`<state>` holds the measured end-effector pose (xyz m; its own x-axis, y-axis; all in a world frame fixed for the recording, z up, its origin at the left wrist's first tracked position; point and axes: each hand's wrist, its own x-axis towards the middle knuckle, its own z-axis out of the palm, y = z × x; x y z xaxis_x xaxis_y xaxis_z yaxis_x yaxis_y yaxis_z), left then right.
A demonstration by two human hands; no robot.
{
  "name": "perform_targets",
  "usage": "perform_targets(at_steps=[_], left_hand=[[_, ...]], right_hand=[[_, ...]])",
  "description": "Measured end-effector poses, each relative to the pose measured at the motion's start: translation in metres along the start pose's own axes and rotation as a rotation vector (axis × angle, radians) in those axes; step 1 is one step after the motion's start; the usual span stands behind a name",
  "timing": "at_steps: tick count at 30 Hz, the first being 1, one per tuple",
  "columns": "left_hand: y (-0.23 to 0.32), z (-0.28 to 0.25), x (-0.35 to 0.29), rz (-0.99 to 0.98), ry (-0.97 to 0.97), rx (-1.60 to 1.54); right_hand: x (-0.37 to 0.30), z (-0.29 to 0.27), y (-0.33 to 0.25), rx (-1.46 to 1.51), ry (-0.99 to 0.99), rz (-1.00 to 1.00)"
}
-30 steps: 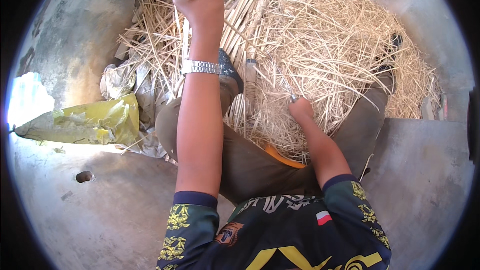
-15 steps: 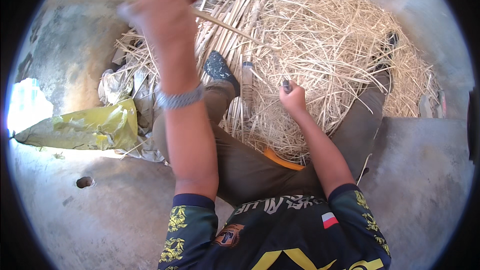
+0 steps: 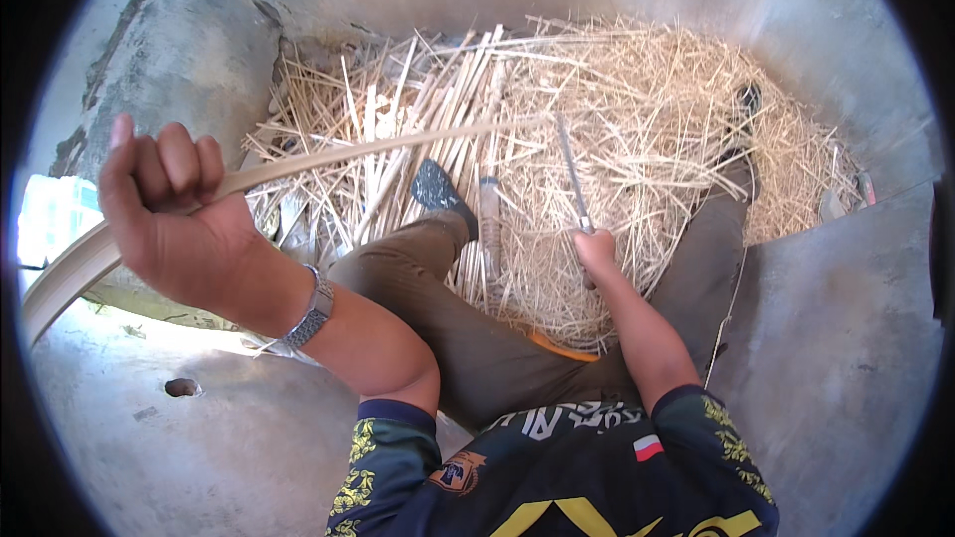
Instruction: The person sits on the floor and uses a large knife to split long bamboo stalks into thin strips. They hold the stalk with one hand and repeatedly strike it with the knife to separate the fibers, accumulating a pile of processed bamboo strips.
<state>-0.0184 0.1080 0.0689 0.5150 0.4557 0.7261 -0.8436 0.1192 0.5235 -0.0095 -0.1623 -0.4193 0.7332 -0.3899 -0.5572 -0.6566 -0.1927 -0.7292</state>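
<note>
My left hand point(image 3: 179, 214), with a watch at its wrist, is raised at the left and closed around a long pale bamboo strip point(image 3: 383, 145). One end of the strip curves down to the far left. Its other end reaches right, over the heap, close to the tip of a knife point(image 3: 571, 171). My right hand point(image 3: 596, 253) grips that knife by its handle in front of me, the narrow blade pointing away. Whether blade and strip touch, I cannot tell.
A large heap of thin shavings point(image 3: 637, 119) lies between and beyond my legs. Split bamboo pieces point(image 3: 398, 184) are piled to its left, near my dark shoe point(image 3: 438, 194). Concrete walls surround it. A hole point(image 3: 182, 388) is in the floor at left.
My left hand has come down and left, drawing the strip with it. The knife blade now shows fully, pointing away. The whole view has tilted, showing more of the far wall.
</note>
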Motion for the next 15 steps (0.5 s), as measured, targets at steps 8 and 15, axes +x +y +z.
perform_targets(at_steps=[8, 15], left_hand=[[0.023, -0.011, 0.0, 0.016, 0.122, -0.107], [0.093, -0.049, -0.021, 0.128, -0.182, -0.318]], right_hand=[[-0.078, -0.061, -0.086, 0.06, 0.231, -0.459], [-0.063, -0.085, -0.117, -0.282, 0.293, -0.563]])
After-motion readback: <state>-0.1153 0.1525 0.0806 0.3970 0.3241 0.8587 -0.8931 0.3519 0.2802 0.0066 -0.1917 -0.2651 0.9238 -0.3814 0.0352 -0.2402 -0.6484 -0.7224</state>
